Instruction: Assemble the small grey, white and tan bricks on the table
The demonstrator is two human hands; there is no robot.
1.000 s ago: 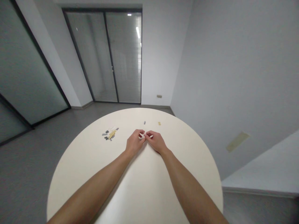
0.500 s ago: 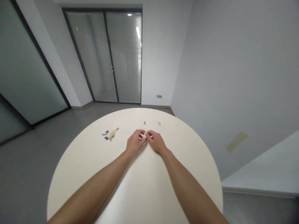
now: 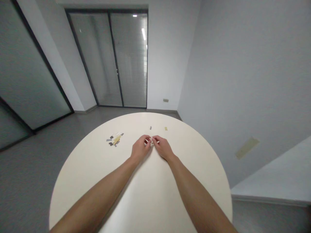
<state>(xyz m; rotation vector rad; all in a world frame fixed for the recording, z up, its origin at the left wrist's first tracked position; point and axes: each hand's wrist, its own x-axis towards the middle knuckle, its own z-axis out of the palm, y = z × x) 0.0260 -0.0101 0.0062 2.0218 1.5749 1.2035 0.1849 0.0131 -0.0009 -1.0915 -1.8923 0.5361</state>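
My left hand (image 3: 141, 146) and my right hand (image 3: 162, 146) meet over the middle of the round table, fingertips almost touching. Between them is a small whitish piece (image 3: 151, 139), largely covered by the fingers; its kind cannot be made out. Both hands are closed in a pinch at it. Just beyond the hands lies a small grey piece (image 3: 150, 127), and to its right a small yellow piece (image 3: 166, 128). A loose pile of small flat strips (image 3: 116, 139), yellow, grey, dark and white, lies left of my left hand.
The pale round table (image 3: 143, 200) has its curved far edge close to a wall and glass doors (image 3: 128, 64). On the right stands a grey wall (image 3: 230, 81) with a beige plate (image 3: 247, 148). Grey floor (image 3: 29, 181) shows at the left.
My left thumb and fingers have shifted slightly around the whitish piece, and less of it shows now. The arms, the pile and the two separate pieces stay where they were.
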